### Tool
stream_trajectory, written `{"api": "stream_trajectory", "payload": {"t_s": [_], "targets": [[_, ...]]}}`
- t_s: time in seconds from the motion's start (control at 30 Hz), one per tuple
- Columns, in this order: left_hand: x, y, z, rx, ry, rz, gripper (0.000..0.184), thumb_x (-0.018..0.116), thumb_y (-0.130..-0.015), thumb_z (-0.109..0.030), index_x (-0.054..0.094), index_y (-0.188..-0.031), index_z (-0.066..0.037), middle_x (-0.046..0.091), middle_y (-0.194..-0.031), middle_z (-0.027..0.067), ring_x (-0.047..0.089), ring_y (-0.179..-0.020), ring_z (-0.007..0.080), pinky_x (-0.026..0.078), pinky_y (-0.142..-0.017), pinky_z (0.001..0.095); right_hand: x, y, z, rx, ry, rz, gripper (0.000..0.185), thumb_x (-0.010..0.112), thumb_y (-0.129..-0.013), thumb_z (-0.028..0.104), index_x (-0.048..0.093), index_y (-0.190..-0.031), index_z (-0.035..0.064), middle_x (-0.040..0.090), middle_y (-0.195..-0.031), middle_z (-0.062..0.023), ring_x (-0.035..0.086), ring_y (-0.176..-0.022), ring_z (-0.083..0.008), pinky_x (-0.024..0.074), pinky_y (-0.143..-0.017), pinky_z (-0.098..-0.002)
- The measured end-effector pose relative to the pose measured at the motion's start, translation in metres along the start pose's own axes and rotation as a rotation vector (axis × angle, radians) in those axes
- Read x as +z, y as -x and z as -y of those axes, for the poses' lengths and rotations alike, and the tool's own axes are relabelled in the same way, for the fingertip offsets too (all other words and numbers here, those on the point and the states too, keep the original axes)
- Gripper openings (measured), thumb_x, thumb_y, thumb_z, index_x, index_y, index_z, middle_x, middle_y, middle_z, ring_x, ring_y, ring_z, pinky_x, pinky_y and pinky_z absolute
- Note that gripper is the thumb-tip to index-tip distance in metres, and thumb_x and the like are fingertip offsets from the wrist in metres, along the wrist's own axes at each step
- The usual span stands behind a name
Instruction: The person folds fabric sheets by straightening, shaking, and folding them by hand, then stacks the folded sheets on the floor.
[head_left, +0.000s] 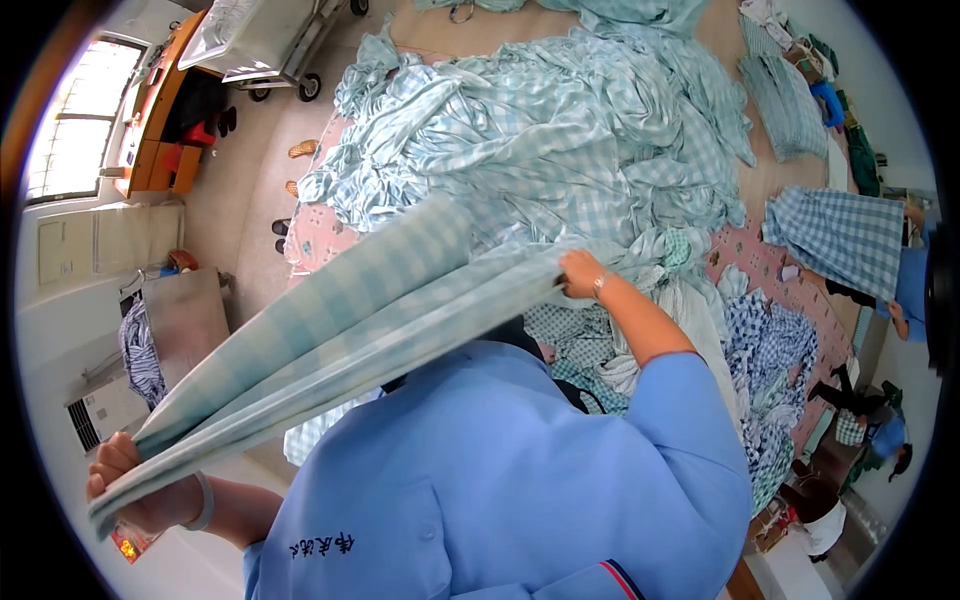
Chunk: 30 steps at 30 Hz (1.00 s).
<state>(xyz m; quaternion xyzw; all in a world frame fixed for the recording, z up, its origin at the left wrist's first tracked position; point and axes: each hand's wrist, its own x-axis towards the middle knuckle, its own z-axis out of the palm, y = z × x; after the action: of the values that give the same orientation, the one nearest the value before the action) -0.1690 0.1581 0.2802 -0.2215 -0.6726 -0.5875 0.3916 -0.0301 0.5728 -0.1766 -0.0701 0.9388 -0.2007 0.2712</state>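
A pale green-and-white checked sheet (330, 320) stretches in a long slanting band across my front, slightly blurred. My left hand (135, 485), with a band on its wrist, is raised out to the left and closed around one end of it. My right hand (580, 275), wearing a watch, is closed on the sheet's edge farther forward, near the big heap. That heap of crumpled checked sheets (560, 140) spreads ahead of me. Below my right forearm lie smaller dark green checked cloths (580, 335), partly hidden by my body.
A pink patterned floor cloth (318, 235) shows under the heap. Blue checked fabric (770, 350) is piled at right. A wheeled cart (265, 45) and an orange desk (150, 100) stand at left. At far right, a person (910, 290) holds up a blue checked cloth (835, 235).
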Motion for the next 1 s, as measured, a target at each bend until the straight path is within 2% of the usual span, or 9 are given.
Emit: {"api": "stream_trajectory", "payload": {"t_s": [0.23,0.3,0.37,0.4,0.43,0.57,0.7,0.8,1.0], "targets": [[-0.035,-0.021,0.022,-0.13,-0.048,-0.173,0.033,0.036,-0.089,-0.017,0.033,-0.058,-0.009,0.02,-0.053,-0.0025,0.017,-0.049,0.0082,0.014,-0.045,0.0242,0.091,0.093,0.052,-0.029,0.006,-0.224,0.027,0.061,-0.06,0.012,0.054,-0.084,0.0044,0.051,-0.08,-0.0126,0.049,-0.082,-0.0301,0.0382,-0.076,-0.038],[-0.067,-0.032,0.041,-0.11,-0.053,-0.189,0.027,0.037,-0.089,-0.017,0.044,-0.067,-0.004,0.021,-0.055,-0.0025,0.017,-0.05,0.0084,0.016,-0.045,0.0231,0.111,0.089,0.069,0.14,-0.032,-0.284,0.02,0.058,-0.061,0.01,0.054,-0.081,0.0085,0.053,-0.081,-0.0113,0.05,-0.082,-0.028,0.0379,-0.075,-0.0356],[-0.104,-0.047,0.067,-0.09,-0.074,-0.204,0.022,0.04,-0.088,-0.016,0.052,-0.085,0.003,0.043,-0.066,0.0038,0.039,-0.056,0.0092,0.033,-0.053,0.0172,0.132,0.053,0.053,0.448,0.054,-0.3,0.016,0.055,-0.064,0.01,0.055,-0.08,0.0083,0.055,-0.081,-0.0128,0.052,-0.08,-0.0294,0.0397,-0.073,-0.0381],[-0.111,-0.056,0.081,-0.13,-0.159,-0.344,0.026,0.042,-0.087,-0.016,0.05,-0.099,0.005,0.052,-0.077,0.0088,0.047,-0.062,0.013,0.039,-0.058,0.0207,0.111,0.032,0.037,0.571,0.028,-0.272,0.012,0.051,-0.067,0.009,0.055,-0.077,0.0063,0.056,-0.078,-0.0154,0.054,-0.075,-0.0333,0.0411,-0.069,-0.0417],[-0.151,-0.072,0.111,-0.004,-0.25,-0.068,0.026,0.042,-0.087,-0.016,0.05,-0.1,0.004,0.056,-0.089,0.0143,0.054,-0.074,0.0176,0.045,-0.064,0.0247,0.081,0.018,0.014,0.61,-0.104,-0.507,0.009,0.05,-0.067,0.008,0.055,-0.074,0.004,0.056,-0.074,-0.0181,0.054,-0.071,-0.0359,0.0414,-0.065,-0.0449],[-0.181,-0.125,0.164,-0.17,-0.364,-0.207,0.028,0.043,-0.087,-0.02,0.051,-0.1,0.004,0.057,-0.089,0.0123,0.055,-0.074,0.0178,0.045,-0.064,0.0272,-0.12,0.052,0.043,0.643,0.076,-0.908,0.004,0.052,-0.068,0.007,0.05,-0.067,0.0044,0.054,-0.072,-0.0197,0.052,-0.07,-0.036,0.041,-0.059,-0.0394],[-0.272,-0.205,0.224,0.061,-0.596,-0.155,0.026,0.043,-0.086,-0.019,0.051,-0.098,0.003,0.055,-0.089,0.0146,0.053,-0.075,0.0222,0.044,-0.067,0.0315,-0.222,0.122,0.177,0.493,0.041,-1.436,0.009,0.053,-0.072,0.009,0.053,-0.075,0.0007,0.052,-0.072,-0.0155,0.051,-0.065,-0.0289,0.0405,-0.058,-0.0333],[-0.317,-0.251,0.24,0.286,-0.829,-0.134,0.025,0.043,-0.085,-0.018,0.051,-0.097,0.003,0.054,-0.088,0.0163,0.052,-0.076,0.0254,0.043,-0.068,0.0347,-0.239,0.131,0.261,0.293,0.102,-1.529,0.016,0.058,-0.069,0.01,0.055,-0.081,0.0001,0.053,-0.075,-0.0133,0.051,-0.067,-0.0273,0.0414,-0.061,-0.0324],[-0.409,-0.322,0.245,0.873,-1.16,-0.057,0.023,0.044,-0.084,-0.017,0.051,-0.094,0.002,0.051,-0.088,0.0197,0.05,-0.078,0.032,0.04,-0.072,0.0411,-0.095,-0.014,0.312,-0.069,-0.049,-0.786,0.016,0.066,-0.054,0.015,0.052,-0.057,0.0065,0.049,-0.069,-0.0088,0.05,-0.07,-0.0268,0.0405,-0.061,-0.0372]]}}
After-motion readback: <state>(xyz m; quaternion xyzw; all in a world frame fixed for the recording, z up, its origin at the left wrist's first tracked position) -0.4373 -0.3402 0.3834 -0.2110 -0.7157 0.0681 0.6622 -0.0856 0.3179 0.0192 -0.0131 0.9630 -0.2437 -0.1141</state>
